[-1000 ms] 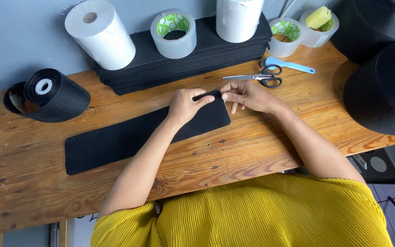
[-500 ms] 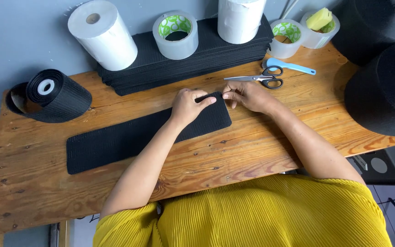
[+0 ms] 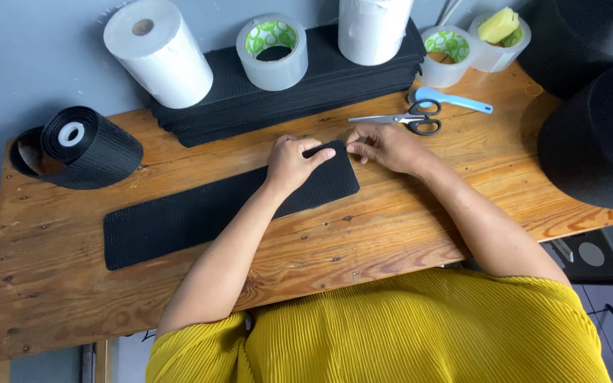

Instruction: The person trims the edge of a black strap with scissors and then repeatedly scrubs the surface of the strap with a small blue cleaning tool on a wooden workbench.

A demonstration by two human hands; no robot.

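A long black textured strip (image 3: 179, 216) lies flat across the wooden table (image 3: 406, 234). My left hand (image 3: 294, 160) rests palm down on the strip's right end, fingers curled at its far edge. My right hand (image 3: 384, 145) pinches the strip's top right corner with its fingertips. Scissors with black handles (image 3: 409, 121) lie just beyond my right hand.
A stack of black strips (image 3: 299, 92) sits at the back, bearing two white paper rolls (image 3: 157, 53) and a clear tape roll (image 3: 272, 51). A black mesh roll (image 3: 83, 145) lies at left. Two tape rolls (image 3: 443, 55) and a blue-handled tool (image 3: 455, 99) sit at back right; large black rolls (image 3: 597, 135) at right.
Both hands have stayed at the strip's right end; the right hand's fingers shifted slightly at the corner. The view drifted a little.
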